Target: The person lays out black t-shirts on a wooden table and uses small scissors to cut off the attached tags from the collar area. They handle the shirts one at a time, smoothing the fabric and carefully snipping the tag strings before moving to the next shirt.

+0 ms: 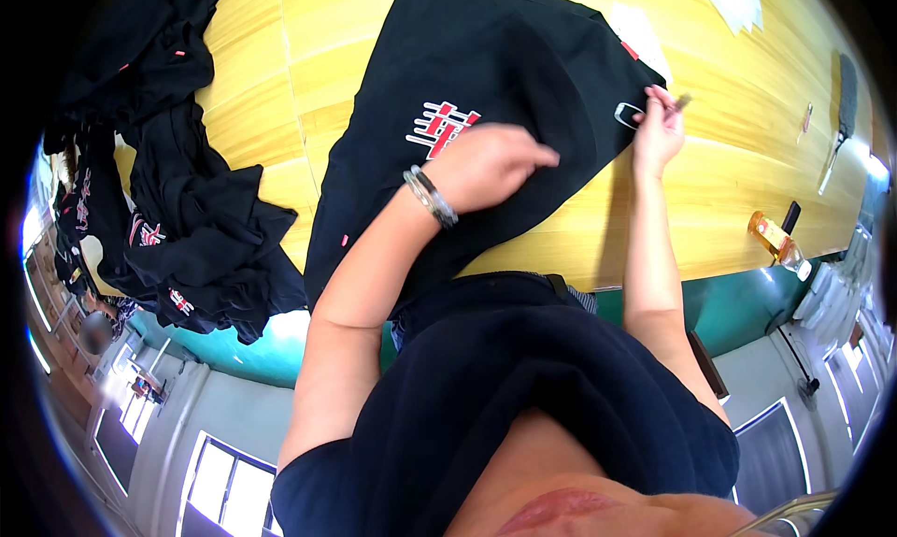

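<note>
A black garment (483, 60) lies spread over the wood-patterned table, with a red-and-white emblem (438, 127) on it and a white outlined mark at its right side. My left hand (494, 164), blurred and wearing bracelets at the wrist, is over the garment beside the emblem, fingers mostly curled; whether it grips cloth cannot be seen. At the garment's right edge, my right hand (659, 130) has its fingers closed around a small brownish tool (680, 104), too blurred to name. Its fingertips are at the cloth edge, next to the white mark.
Black garments (189, 200) are heaped at the left, partly over the table edge. On the right lie a bottle of amber liquid (769, 235), a dark object (791, 218), a grey duster (846, 95) and white sheets (736, 1). Another person (98, 330) is far left.
</note>
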Available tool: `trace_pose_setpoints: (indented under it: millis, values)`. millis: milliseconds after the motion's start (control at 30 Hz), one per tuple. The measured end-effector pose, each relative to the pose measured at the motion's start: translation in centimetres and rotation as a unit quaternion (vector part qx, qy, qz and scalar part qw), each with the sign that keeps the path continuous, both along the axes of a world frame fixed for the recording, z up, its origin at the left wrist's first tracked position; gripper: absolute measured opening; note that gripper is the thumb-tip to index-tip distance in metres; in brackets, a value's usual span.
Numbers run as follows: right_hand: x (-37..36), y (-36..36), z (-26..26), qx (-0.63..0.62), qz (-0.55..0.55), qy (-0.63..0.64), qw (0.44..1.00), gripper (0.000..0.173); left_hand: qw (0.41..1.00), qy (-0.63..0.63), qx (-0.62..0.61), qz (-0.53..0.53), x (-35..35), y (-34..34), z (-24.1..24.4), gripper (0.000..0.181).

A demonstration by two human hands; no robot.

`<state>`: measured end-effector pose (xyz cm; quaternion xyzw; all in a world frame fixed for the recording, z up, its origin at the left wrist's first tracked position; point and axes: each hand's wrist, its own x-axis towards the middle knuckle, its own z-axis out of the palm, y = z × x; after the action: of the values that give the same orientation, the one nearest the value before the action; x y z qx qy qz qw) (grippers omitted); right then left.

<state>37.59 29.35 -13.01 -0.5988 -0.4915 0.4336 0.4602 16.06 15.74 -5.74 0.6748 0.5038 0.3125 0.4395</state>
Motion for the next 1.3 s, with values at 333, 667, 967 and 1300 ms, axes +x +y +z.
trace_pose_setpoints:
  millis: [333, 667, 967, 1300]
  values:
    - [2.2, -1.0, 2.0, -0.093, 0.031, -0.018, 0.995, 0.015, 0.83, 0.195, -0.148, 0.502, -10.1, -3.1, -3.9, 0.031]
    - [1.6, -3.1, 6.8, -0.081, -0.004, 0.12, 0.989, 0.017, 0.987, 0.107, 0.118, 0.031, 8.0, -6.1, 1.1, 0.025]
    - [4.8, -8.4, 4.7, 0.003, 0.114, -0.057, 0.992, 0.027, 0.943, 0.198, 0.064, 0.258, 6.5, -9.9, 0.7, 0.032]
    - [4.0, -5.8, 0.4, -0.112, 0.171, -0.221, 0.954, 0.031, 0.88, -0.164, -0.241, 0.375, 5.0, -6.7, -5.0, 0.041]
